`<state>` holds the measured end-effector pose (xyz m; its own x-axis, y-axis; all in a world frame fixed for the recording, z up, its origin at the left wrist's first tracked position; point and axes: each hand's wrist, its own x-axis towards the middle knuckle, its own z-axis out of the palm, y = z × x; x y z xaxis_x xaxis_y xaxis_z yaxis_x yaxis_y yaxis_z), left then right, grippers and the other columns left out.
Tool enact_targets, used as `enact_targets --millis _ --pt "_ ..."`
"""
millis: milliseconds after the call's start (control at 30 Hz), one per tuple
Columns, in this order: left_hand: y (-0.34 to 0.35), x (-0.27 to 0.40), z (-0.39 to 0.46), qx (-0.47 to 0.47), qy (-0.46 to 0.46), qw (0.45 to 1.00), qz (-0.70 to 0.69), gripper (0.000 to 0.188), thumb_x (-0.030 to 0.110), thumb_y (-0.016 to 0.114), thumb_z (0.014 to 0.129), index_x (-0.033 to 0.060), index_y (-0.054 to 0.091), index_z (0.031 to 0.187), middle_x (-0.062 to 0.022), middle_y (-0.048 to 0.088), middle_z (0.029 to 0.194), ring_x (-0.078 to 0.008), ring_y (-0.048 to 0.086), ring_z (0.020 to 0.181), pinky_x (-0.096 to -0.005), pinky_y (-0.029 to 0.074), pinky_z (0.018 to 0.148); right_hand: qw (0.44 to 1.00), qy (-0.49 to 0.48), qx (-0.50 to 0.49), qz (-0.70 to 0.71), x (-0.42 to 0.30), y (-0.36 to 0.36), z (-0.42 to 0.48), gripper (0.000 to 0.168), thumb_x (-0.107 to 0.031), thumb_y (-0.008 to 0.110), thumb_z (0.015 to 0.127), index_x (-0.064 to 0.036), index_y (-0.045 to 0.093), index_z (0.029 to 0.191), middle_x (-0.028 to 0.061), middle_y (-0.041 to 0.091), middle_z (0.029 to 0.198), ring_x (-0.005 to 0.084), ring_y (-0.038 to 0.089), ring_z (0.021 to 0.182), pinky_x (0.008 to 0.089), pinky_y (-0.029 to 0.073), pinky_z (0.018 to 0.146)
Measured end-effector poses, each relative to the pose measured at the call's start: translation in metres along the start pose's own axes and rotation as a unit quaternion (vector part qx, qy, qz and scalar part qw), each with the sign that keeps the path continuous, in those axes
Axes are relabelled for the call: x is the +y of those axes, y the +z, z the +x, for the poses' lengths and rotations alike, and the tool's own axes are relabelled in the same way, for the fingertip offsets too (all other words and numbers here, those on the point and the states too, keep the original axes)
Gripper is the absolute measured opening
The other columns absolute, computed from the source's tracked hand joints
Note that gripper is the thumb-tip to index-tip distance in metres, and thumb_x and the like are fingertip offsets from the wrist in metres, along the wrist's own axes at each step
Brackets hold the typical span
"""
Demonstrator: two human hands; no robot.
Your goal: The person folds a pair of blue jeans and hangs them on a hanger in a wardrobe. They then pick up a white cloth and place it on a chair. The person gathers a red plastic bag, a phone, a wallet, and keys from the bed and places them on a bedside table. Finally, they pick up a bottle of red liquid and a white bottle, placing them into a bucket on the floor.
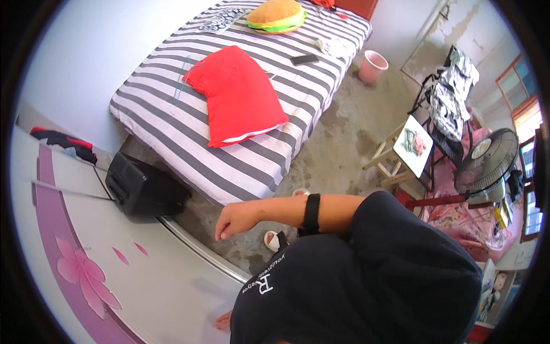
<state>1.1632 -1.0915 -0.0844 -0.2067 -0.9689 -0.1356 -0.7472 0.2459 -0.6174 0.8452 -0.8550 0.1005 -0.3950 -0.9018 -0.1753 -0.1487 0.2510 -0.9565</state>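
Observation:
My right hand (pixel 235 220), its fingers curled and no object showing in it, hangs over the gap between the bed's near corner and the wardrobe; a black band circles that forearm. Low in the picture, my left hand (pixel 223 321) shows only partly past my black T-shirt, its fingers against or just before the pale wardrobe door (pixel 172 292); whether they touch it I cannot tell. The door bears a purple stripe and pink flowers. On the striped bed (pixel 240 172) lie a red pillow (pixel 240 94), a burger-shaped cushion (pixel 276 17) and a dark phone (pixel 304 59).
A black suitcase (pixel 144 187) stands between bed and wardrobe. Folded clothes (pixel 64 142) lie beyond it. Right of the bed are a pink bucket (pixel 373 67), a small wooden-legged table (pixel 413 146), a chair with a silvery cover (pixel 449 107) and a fan (pixel 487 159). My sandalled foot (pixel 271 241) is on the concrete floor.

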Motion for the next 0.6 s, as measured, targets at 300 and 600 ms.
enact_targets --millis 300,600 --pt "-0.077 0.147 0.05 -0.017 0.531 0.805 -0.263 0.012 0.014 0.059 0.077 0.0016 0.058 0.074 -0.0082 0.06 0.068 -0.0232 0.06 0.065 -0.0369 0.05 0.064 0.97 -0.08 0.212 0.082 0.02 -0.15 -0.187 0.014 -0.016 0.065 0.078 -0.003 0.061 0.078 0.0038 0.058 0.064 0.0103 0.052 0.06 0.0272 0.041 0.055" --pt "-0.482 0.276 -0.322 -0.171 0.613 0.555 -0.535 0.01 0.009 0.06 0.083 0.0006 0.057 0.08 -0.002 0.058 0.074 -0.0085 0.052 0.069 -0.0209 0.039 0.069 0.882 -0.112 0.446 0.105 0.06 -0.289 -0.376 0.01 -0.008 0.061 0.08 -0.001 0.061 0.087 0.002 0.059 0.069 0.0071 0.051 0.066 0.024 0.043 0.062"
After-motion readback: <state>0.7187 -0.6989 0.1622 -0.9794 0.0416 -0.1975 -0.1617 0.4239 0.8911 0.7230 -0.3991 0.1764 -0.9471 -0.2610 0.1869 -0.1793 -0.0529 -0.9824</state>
